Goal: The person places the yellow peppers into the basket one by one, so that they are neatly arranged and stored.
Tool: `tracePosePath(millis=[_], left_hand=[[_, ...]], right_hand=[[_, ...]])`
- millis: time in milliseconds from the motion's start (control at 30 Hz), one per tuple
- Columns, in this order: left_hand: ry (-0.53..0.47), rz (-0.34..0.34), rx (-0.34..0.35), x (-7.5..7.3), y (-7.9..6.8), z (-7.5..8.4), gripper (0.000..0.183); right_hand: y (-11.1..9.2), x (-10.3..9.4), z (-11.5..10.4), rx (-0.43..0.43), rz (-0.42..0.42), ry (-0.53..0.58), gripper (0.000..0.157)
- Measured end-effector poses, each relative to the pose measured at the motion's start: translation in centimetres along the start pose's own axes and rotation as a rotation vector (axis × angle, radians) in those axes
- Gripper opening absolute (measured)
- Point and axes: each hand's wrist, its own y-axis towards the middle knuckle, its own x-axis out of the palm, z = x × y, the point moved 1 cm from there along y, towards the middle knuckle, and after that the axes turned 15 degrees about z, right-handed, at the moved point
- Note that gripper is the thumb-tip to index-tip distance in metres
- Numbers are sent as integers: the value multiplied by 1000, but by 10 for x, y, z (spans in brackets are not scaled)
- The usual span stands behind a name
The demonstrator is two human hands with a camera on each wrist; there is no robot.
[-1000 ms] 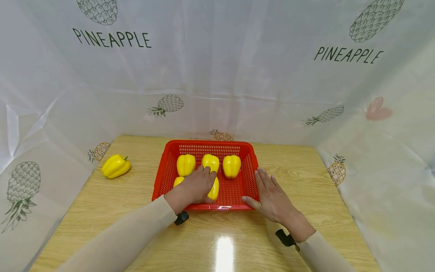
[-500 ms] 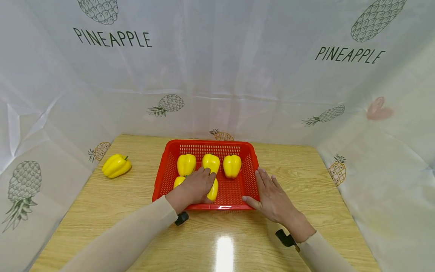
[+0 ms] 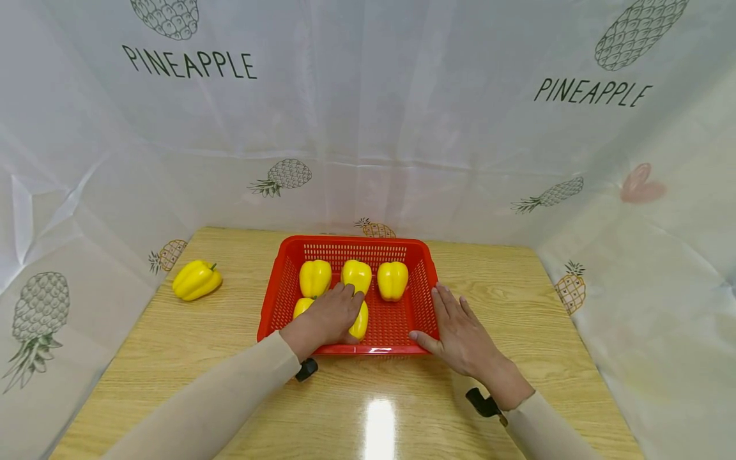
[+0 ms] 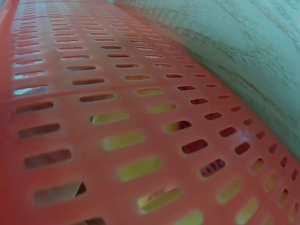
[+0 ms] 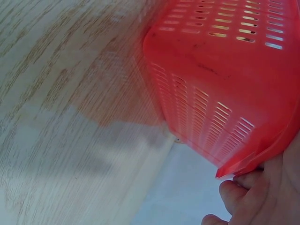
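A red slotted plastic basket [image 3: 405, 351] sits on the wooden table with several yellow bell peppers in it. My left hand [image 3: 329, 316] reaches over the near rim, its fingers curled over a bell pepper [image 3: 361, 321] in the front row and covering much of it. Left of that hand, another bell pepper [image 3: 301, 307] is partly hidden. Across the back row stand three more: a left pepper [image 3: 315, 278], a middle pepper [image 3: 357, 273] near my fingertips, and a right pepper [image 3: 393, 281]. My right hand [image 3: 467, 340] rests with straight fingers along the basket's right rim, thumb at the near corner.
One loose yellow bell pepper [image 3: 197, 280] lies on the table [image 3: 241, 255] to the left of the basket. A white curtain [image 3: 448, 147] printed with pineapples hangs behind and at both sides. Yellow shows through the slots of the basket wall [image 4: 154, 122] in the left wrist view.
The bell pepper under my left hand has shifted very slightly to the left. My right hand and the basket stay in place.
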Motion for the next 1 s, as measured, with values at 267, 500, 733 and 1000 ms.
tracePosePath(millis=[267,500,733,1000], left_hand=[[-11,21,0,1,-1,-3,89],[-14,24,2,-1,-1,-4,85],[7,30,12,-3,-2,-3,85],[-70,74,-24,-12,-9,-9,94]], right_hand=[[0,0,-1,-1,-2,4,108],[0,0,0,8,-8,10,108],[0,0,-1,9,-4,14,107],[0,0,0,6,7,19,108]])
